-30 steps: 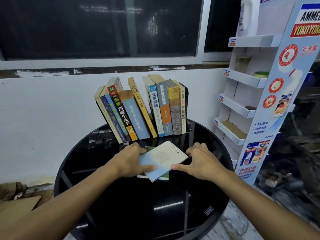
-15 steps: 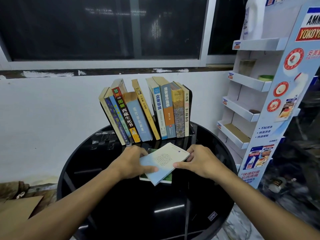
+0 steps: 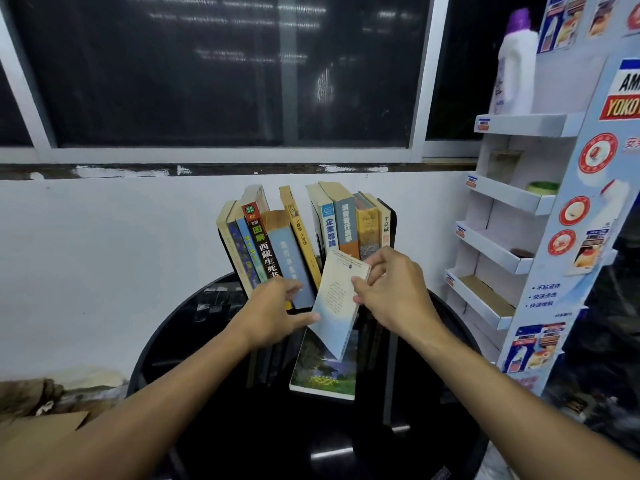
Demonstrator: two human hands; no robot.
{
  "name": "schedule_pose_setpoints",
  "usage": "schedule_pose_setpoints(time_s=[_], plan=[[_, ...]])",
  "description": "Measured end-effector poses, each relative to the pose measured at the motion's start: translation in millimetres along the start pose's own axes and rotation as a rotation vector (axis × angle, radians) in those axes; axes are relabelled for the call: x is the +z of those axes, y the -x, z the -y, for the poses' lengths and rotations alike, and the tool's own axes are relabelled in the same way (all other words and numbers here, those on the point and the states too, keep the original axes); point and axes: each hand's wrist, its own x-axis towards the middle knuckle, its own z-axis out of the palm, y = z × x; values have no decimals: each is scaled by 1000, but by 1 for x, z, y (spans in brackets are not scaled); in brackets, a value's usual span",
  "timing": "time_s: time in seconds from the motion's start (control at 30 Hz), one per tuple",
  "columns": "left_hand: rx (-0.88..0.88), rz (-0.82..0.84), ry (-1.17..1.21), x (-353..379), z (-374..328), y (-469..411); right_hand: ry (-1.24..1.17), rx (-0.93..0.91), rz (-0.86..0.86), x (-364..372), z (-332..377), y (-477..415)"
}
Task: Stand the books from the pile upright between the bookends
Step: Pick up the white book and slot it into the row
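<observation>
Pale book is pinched at its top R corner by the right hand, thumb on the front cover and fingers curled behind. The left hand has its thumb tip against the book's lower L edge. Its other fingers are curled just beside the spines of the row, and I can't tell whether that hand really grips the book or only steadies it. The book is held clear of the table, tilted w/ its top leaning R, right in front of the row of books. Under it a green book lies flat on the black tabletop. In the row, the L group leans left and the R group stands about upright, w/ a gap btwn them. A black bookend closes the R end. Further R stands a white display shelf w/ a white bottle on top.
</observation>
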Motion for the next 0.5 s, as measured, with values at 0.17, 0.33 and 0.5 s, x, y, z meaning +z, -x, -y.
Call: schedule_pose_setpoints(time_s=[0.17,0.33,0.5], plan=[[88,-187,-108,-23,-8,-21,141,-133,-49,5,15,-13],[141,-325,-219,-46,-18,-39,251,-193,-87,7,26,-21],[145,-346,-291,-58,-27,-57,346,-222,-130,10,33,-31]])
